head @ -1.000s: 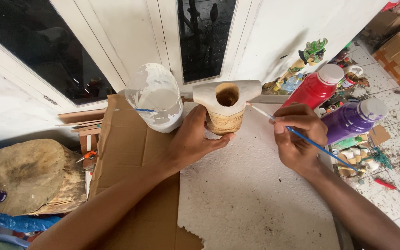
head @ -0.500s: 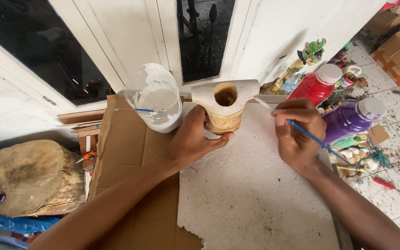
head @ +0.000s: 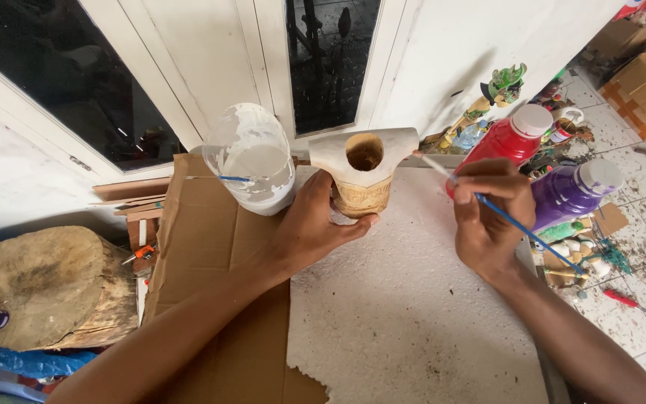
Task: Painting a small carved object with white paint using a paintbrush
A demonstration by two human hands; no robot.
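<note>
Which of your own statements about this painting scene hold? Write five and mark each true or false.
1. The left hand grips the carved, white-primed wooden piece. True.
2. The right hand holds a blue-handled thin brush. True.
3. The brush tip dips into the cut clear plastic bottle of white paint. False: it touches the wooden piece.
4. The red paint bottle lies uncapped. False: upright, white-capped.
5. The purple paint bottle stands left of the cardboard. False: right.

Two bare forearms — no sleeves, left hand (head: 314,228), right hand (head: 487,217) ungloved.
</note>
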